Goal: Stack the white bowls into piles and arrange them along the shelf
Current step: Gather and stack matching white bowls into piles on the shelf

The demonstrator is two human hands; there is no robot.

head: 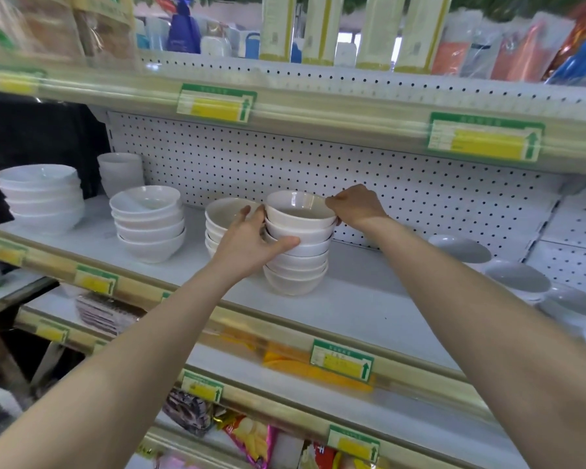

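Half the low pile [221,215] behind left hand [247,247] on tall pile [298,265].

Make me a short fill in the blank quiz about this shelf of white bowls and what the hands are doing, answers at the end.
1. The right hand pinches the ___ of the top bowl.
2. The left hand grips the same pile lower down, on its ___ side.
3. The unstacked bowls lie to the ___ of that pile.
4. The price labels on the shelf are green and ___.
Answers: rim, left, right, yellow.
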